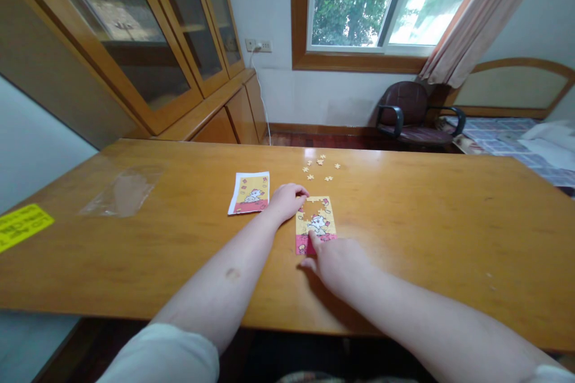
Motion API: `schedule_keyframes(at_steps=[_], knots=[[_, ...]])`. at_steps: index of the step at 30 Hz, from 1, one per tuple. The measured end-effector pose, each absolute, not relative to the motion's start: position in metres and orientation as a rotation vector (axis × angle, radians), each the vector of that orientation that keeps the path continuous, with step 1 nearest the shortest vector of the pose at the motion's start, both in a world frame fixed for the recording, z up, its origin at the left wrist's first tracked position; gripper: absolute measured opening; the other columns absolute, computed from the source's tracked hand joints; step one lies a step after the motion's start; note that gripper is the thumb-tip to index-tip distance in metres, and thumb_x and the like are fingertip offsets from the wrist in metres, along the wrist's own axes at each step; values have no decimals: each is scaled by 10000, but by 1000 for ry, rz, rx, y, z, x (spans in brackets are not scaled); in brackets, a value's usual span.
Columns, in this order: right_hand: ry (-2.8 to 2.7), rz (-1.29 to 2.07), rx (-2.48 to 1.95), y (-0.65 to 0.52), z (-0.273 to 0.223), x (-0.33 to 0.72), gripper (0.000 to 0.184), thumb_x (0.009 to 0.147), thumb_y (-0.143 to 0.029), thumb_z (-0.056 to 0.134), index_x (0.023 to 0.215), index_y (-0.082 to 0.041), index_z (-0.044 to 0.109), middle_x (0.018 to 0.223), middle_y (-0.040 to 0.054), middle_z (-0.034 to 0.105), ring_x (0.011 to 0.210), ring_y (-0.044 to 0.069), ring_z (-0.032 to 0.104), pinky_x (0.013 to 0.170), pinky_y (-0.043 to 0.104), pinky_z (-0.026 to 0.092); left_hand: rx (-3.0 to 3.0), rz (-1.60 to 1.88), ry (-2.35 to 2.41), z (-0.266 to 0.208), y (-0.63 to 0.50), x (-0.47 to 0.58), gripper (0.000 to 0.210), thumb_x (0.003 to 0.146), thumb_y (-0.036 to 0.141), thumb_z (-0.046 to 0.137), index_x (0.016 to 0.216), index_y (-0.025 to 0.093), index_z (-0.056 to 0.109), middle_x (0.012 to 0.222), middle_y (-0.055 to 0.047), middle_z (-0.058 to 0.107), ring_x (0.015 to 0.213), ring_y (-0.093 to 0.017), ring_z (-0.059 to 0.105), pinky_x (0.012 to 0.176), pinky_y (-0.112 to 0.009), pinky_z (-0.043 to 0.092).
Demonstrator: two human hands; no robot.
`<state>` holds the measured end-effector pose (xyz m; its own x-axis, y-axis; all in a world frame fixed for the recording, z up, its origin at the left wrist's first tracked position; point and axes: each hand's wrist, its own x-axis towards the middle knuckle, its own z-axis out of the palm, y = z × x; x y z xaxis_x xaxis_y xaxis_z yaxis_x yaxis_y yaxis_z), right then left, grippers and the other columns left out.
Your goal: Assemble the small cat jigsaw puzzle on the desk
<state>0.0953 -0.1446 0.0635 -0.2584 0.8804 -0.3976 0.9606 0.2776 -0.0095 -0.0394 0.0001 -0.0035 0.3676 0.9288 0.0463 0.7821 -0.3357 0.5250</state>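
Plastic bag: lying far left of the puzzle.
Card: lying just left of the puzzle.
Left hand: fingers curling together, touching the puzzle's top-left corner.
Puzzle: lying mid-tabletop, partly filled.
Right hand: forefinger pressing the bottom edge; pressing flat is probably best.
Pieces: lying scattered just beyond the puzzle.

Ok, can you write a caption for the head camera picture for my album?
Left hand and right hand press on a small jigsaw puzzle, loose pieces beyond it.
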Motion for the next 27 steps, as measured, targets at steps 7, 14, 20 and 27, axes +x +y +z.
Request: schedule_keyframes(at_steps=[7,14,20,27], knots=[[2260,-334,1717,-133,51,101,716,916,-637,312,1456,-172,380,898,179,729,833,311,707,671,379,522,2214,476,1480,-4,1,-40,235,797,243,547,912,227,751,956,-32,728,916,-196,647,851,-287,498],[2286,-292,1693,-124,50,105,643,935,-596,310,1448,-217,391,940,179,722,848,298,705,676,363,505,2203,470,1477,-5,2,-40,242,799,250,544,924,225,749,969,-30,730,910,-200,649,834,-290,498],[2289,-316,1697,-123,50,105,623,939,-556,354,1468,-227,356,971,162,720,882,288,697,708,359,495,2214,487,1463,-6,1,-40,244,799,240,544,928,227,751,979,-34,728,931,-200,644,857,-286,494],[2346,-317,1730,-121,47,104,617,945,-566,317,1455,-222,366,977,159,717,887,280,690,720,352,483,2234,468,1480,-3,1,-39,251,800,246,541,932,214,752,966,-45,727,921,-201,641,865,-293,490]])
